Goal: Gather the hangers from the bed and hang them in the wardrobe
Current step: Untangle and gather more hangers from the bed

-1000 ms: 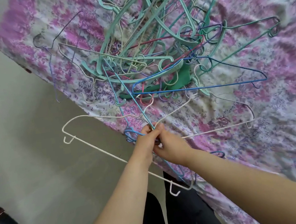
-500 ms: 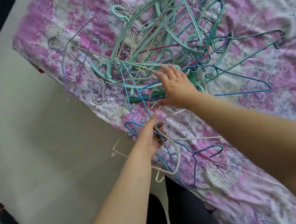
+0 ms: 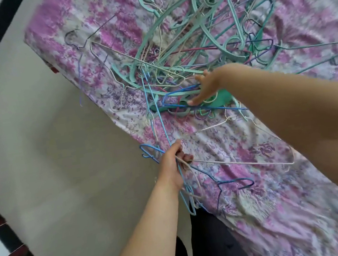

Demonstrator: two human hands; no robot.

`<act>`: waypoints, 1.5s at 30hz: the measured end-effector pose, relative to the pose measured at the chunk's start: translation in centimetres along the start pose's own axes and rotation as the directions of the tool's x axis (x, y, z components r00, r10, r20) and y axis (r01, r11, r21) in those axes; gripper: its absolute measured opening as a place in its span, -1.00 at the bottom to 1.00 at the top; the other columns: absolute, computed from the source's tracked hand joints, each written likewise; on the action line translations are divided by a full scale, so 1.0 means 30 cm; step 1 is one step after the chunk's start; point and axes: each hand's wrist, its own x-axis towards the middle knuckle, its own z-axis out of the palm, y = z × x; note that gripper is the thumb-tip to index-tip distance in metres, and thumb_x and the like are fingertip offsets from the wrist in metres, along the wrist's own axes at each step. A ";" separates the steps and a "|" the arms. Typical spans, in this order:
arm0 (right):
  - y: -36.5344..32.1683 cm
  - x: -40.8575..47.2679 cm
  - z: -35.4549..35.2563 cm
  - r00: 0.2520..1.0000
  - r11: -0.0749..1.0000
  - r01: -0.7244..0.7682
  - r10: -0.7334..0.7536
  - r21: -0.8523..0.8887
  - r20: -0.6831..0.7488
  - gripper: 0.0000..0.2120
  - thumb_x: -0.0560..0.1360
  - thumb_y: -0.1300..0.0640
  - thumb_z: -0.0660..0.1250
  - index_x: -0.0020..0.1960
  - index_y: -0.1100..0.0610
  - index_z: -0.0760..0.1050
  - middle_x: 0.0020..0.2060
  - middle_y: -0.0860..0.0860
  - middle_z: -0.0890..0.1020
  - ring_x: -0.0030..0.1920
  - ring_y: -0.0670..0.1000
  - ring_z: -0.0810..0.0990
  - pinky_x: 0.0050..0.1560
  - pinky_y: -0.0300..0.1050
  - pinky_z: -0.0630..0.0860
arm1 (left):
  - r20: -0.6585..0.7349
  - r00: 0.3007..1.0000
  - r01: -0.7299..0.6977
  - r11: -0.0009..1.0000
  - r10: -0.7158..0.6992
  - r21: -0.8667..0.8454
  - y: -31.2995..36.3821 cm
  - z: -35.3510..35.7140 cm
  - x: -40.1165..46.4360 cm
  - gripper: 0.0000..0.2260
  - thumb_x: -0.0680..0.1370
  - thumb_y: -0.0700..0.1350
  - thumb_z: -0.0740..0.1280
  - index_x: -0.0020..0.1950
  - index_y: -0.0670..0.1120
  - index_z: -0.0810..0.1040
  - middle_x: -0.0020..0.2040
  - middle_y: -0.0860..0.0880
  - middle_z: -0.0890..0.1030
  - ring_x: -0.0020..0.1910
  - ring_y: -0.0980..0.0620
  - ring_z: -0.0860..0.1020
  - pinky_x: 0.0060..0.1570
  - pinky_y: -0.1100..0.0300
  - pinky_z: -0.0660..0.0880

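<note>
Teal plastic and coloured wire hanger pile (image 3: 191, 45) tangled mid-bed (image 3: 303, 207). Left hand (image 3: 174, 165) grips blue-and-white wire hanger bundle (image 3: 192, 180) near pile; right hand (image 3: 205, 86) fingers spread, touching pile. Risk: hooks snag, dragging pile off.

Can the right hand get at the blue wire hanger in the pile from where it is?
Probably yes: the right hand, fingers spread, is already at the blue wire hanger with nothing covering it.

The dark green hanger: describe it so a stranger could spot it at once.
Start at the tangled pile of hangers on the floral bed sheet. At the pile's near edge, under the right hand, lies the dark green hanger, broad and solid where its neighbours are thin or pale teal.
</note>
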 end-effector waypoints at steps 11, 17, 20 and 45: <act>0.042 -0.033 0.225 0.884 0.996 -0.073 0.039 -0.055 -0.467 -0.42 0.45 -0.23 0.30 0.29 0.14 0.34 0.03 0.11 0.63 0.04 0.15 0.59 0.17 0.06 0.38 | 0.165 0.977 -0.110 0.983 0.135 -0.149 -0.015 -0.066 -0.067 -0.53 0.63 -0.08 0.19 -0.48 -0.08 0.56 -0.37 -0.11 0.65 -0.36 0.03 0.64 -0.06 0.07 0.53; 0.014 -0.193 0.210 0.874 0.994 0.085 -0.041 0.070 -0.483 -0.41 0.50 -0.24 0.26 0.45 -0.06 0.25 0.09 0.14 0.62 0.07 0.19 0.61 -0.10 -0.04 0.49 | 0.194 0.968 -0.096 0.950 0.159 -0.296 0.048 -0.125 -0.193 -0.66 0.53 -0.03 0.25 -0.33 -0.15 0.68 -0.37 -0.04 0.66 -0.41 0.07 0.62 -0.34 0.26 0.52; -0.007 -0.289 0.175 0.854 0.946 0.176 -0.009 0.272 -0.521 -0.57 0.49 -0.17 0.32 0.30 -0.04 0.46 0.12 0.10 0.62 0.13 0.18 0.58 0.00 -0.03 0.48 | 0.229 0.953 -0.119 0.938 0.200 -0.324 0.071 -0.146 -0.259 -0.74 0.42 -0.01 0.30 -0.20 -0.13 0.72 -0.44 0.00 0.58 -0.40 0.05 0.56 -0.17 0.16 0.41; -0.026 -0.871 0.043 0.846 0.863 0.219 0.064 0.455 -0.529 -0.65 0.55 -0.04 0.30 0.22 0.16 0.44 -0.03 0.19 0.60 -0.09 0.17 0.59 -0.05 0.03 0.55 | 0.201 0.964 -0.218 0.954 0.177 0.204 0.215 -0.237 -0.571 -0.71 0.59 -0.04 0.29 -0.32 -0.08 0.40 -0.58 0.04 0.35 -0.61 0.10 0.38 -0.49 0.23 0.41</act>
